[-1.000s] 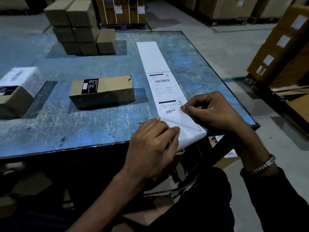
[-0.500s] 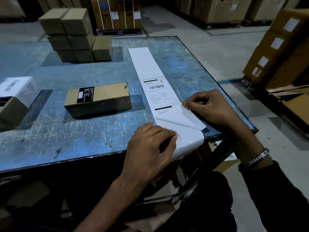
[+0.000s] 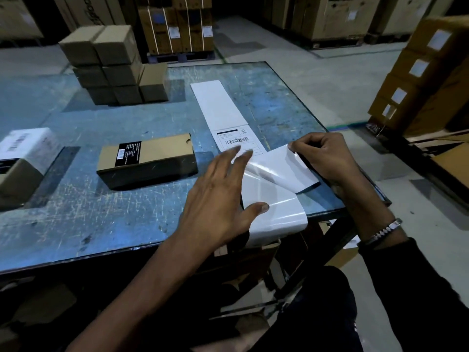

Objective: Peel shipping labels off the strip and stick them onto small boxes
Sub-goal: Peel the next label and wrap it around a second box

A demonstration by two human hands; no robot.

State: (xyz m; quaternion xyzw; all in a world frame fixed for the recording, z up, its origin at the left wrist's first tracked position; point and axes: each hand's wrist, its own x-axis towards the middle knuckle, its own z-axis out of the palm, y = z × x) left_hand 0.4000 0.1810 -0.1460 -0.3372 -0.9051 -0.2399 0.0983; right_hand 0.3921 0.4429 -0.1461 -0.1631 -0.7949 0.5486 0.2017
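A long white label strip lies along the blue table and hangs over its near edge. One printed label with a barcode remains on it. My right hand pinches a peeled label by its corner, lifted off the strip with its blank back facing up. My left hand has its fingers spread over the strip, thumb on the glossy backing. A small brown box with a black sticker lies just left of the strip.
A stack of small brown boxes stands at the back left of the table. A box with a white label sits at the far left. Labelled cartons are piled on the floor at the right, and pallets of cartons stand behind.
My right hand has pulled the label up and off to the right of the strip. My left hand has opened and slid forward along the strip. The view has tilted downward.
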